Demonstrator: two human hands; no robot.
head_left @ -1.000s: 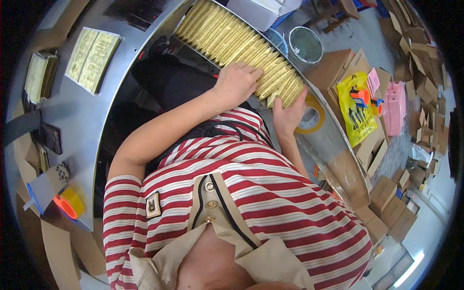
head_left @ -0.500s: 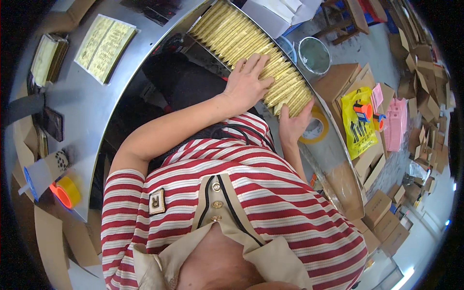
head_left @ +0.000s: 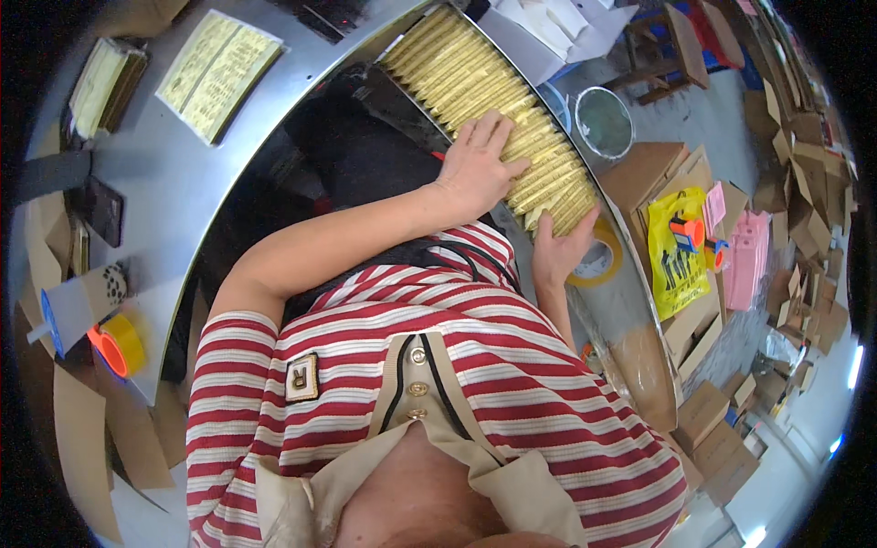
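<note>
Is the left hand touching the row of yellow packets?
Touching. The head view shows the left hand lying flat, fingers spread, on top of the row of yellow packets, with no gap showing.

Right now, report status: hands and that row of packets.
Left hand flat on yellow packet row. Right hand braces the row's near end. Tape roll beside right hand, nothing blocking.

Two tape rolls, two label sheets, one yellow bag.

Packing workshop: cardboard boxes, tape rolls
</note>
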